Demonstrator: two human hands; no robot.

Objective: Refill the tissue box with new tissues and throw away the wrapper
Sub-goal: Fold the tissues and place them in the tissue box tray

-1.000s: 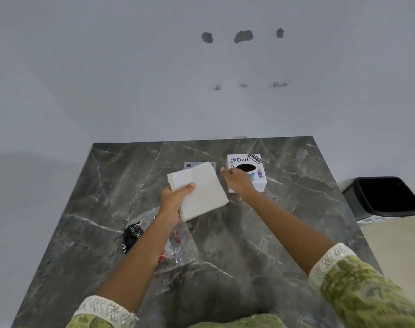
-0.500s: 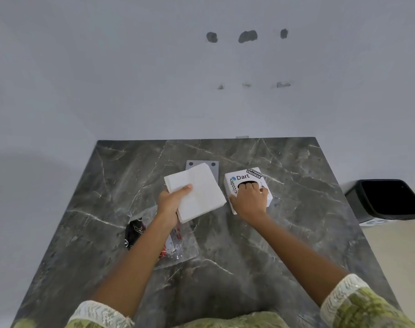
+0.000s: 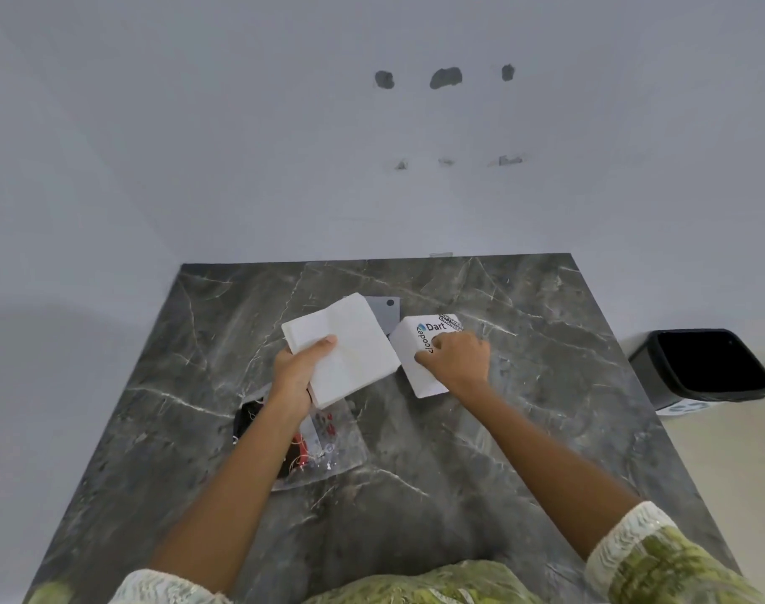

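My left hand [image 3: 300, 370] grips a thick white stack of tissues [image 3: 350, 348], held tilted above the dark marble table [image 3: 481, 451]. Just to its right my right hand [image 3: 459, 361] grips the top of the white cube tissue box [image 3: 409, 348] with "Dart" printed on it; the box is tipped, its top turned toward me, and my fingers cover the opening. A clear plastic wrapper [image 3: 332, 446] with black and red print lies flat on the table under my left forearm.
A grey flat plate [image 3: 385, 313] with a dark dot lies behind the tissues. A black waste bin [image 3: 707, 366] stands on the floor beyond the table's right edge. A white wall closes off the far side.
My right hand went from touching the box's side to gripping its top, and pulled the box nearer and tipped it. The tissue stack in my left hand barely moved.
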